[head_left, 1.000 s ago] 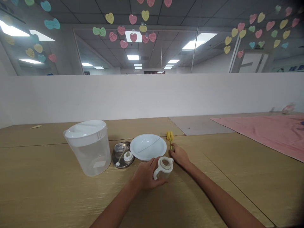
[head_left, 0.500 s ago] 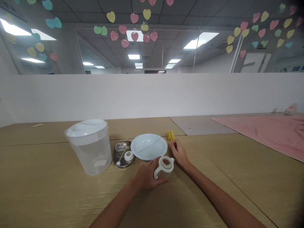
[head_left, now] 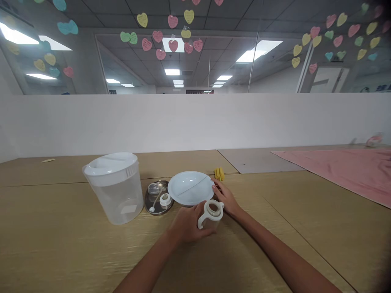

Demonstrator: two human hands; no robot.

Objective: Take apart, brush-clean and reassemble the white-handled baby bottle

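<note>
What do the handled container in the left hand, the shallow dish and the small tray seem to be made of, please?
The handled container is probably plastic: smooth white handles around a body that looks translucent. The shallow dish is glossy white with soft reflections; ceramic or hard plastic, I can't tell. The small tray looks like polished metal, judging by its grey sheen.

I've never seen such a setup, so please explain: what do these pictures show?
No machine here: just a person's bare left hand and right hand. Every picture comes from one head-worn camera, looking forward and down. On the table sit a clear bucket, a metal tray of small items, a white plate and what looks like a yellow sponge; a pink cloth lies to the right. The left hand holds a clear jar with a white rim; the right hand is at the plate's right edge, its grip unclear.
</note>
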